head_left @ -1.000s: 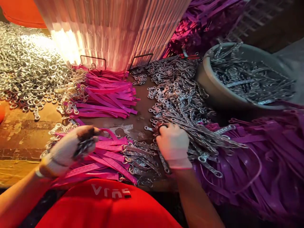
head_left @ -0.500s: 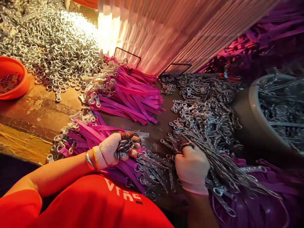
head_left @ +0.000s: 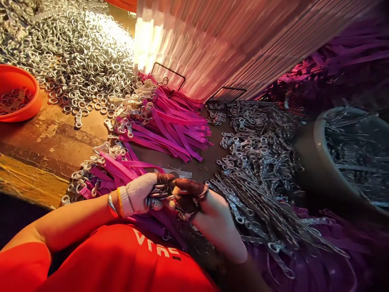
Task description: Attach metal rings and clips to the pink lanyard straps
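My left hand (head_left: 138, 194), in a white knit glove with dark fingertips, is closed around several metal rings (head_left: 156, 194). Against its fingertips, in front of my red shirt, my gloved right hand (head_left: 209, 211) is closed in a pinch. A small ringed metal link (head_left: 204, 190) shows at the right thumb; the rest of it is hidden by the fingers. Under and beside the left hand lie purple straps (head_left: 121, 166) with metal ring ends. To the right of my right hand, long twisted metal strips (head_left: 267, 202) lie in a bundle.
Loose metal rings (head_left: 75, 61) are heaped at the back left, near an orange bowl (head_left: 33, 99). More purple straps (head_left: 179, 125) lie mid-table. A ribbed translucent panel (head_left: 212, 44) stands behind them. Ringed metal links (head_left: 249, 142) are piled beside a grey tub (head_left: 316, 142) at right.
My right hand has moved left from the pile of metal links to meet my left hand, and a link end shows at its thumb. The left hand still holds the rings.
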The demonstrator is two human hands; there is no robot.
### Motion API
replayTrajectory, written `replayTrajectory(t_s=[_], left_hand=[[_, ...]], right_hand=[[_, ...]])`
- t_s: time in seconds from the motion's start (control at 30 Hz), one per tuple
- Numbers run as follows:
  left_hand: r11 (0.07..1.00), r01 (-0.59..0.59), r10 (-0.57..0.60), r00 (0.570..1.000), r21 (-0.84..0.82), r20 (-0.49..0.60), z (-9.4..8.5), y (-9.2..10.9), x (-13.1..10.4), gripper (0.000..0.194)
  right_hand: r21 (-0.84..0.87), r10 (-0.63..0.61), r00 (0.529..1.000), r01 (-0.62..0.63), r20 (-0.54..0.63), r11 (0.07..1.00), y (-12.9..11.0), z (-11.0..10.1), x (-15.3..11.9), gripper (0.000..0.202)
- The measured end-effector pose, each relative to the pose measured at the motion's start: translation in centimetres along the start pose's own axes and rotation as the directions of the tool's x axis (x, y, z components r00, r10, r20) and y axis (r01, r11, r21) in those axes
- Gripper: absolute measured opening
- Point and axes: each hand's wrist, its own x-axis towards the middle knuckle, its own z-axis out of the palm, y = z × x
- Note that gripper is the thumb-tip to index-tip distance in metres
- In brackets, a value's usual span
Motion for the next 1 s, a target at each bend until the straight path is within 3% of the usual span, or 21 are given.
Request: replayTrajectory(t_s=[0.1, 0.17, 0.23, 0.4, 0.5, 0.6, 0.73, 0.8, 0.9, 1.0], left_hand=[[0.964, 0.242, -0.208, 0.946, -0.113, 0.248, -0.1, 0.8, -0.4, 0.026], [0.972, 0.231, -0.214, 0.938, -0.034, 0.273, -0.1, 0.8, -0.3, 0.023], [0.989, 0.143, -0.146, 0.950, 0.029, 0.275, -0.2, 0.6, -0.1, 0.024], [0.974, -0.086, 0.051, 0.985, 0.210, 0.167, 0.1, 0.4, 0.0, 0.035], [0.943, -0.148, 0.137, 0.989, 0.297, 0.058, 0.9, 1.0, -0.5, 0.033], [0.926, -0.158, 0.149, 0.987, 0.343, 0.052, 1.5, 1.2, -0.7, 0.034], [0.969, -0.142, 0.139, 0.990, 0.202, 0.029, 1.6, 0.7, 0.0, 0.030], [0.989, -0.106, 0.106, 0.994, 0.100, 0.008, 1.6, 0.4, 0.6, 0.025], [0.999, -0.003, 0.003, 1.000, -0.051, 0.004, 1.6, 0.6, 1.3, 0.015], [0.978, 0.109, -0.107, 0.994, -0.179, 0.018, 1.4, 1.7, 1.8, 0.007]], right_hand=[[0.091, 0.092, 0.991, -0.083, -0.100, 0.992, 0.6, -0.3, -0.3, 0.027], [0.042, 0.068, 0.989, -0.063, -0.130, 0.997, 0.9, -0.2, -0.4, 0.028], [-0.055, 0.024, 0.989, -0.032, -0.147, 0.998, 1.0, 0.2, -0.5, 0.032], [-0.222, 0.006, 0.988, -0.040, -0.154, 0.974, 1.0, 0.5, -1.1, 0.041], [-0.200, 0.027, 0.993, -0.049, -0.112, 0.979, 1.0, 0.3, -1.2, 0.044], [-0.222, -0.004, 0.996, -0.016, -0.090, 0.975, 1.1, 0.5, -1.0, 0.034], [-0.521, -0.095, 0.980, -0.008, -0.172, 0.854, 1.4, 1.6, -1.1, 0.010], [-0.606, -0.140, 0.968, -0.016, -0.209, 0.795, 1.5, 2.2, -1.4, 0.011], [-0.376, -0.035, 0.978, -0.046, -0.205, 0.925, 1.9, 2.5, -1.6, 0.026], [-0.082, 0.207, 0.962, -0.224, -0.176, 0.971, 3.2, 1.2, -0.8, 0.038]])
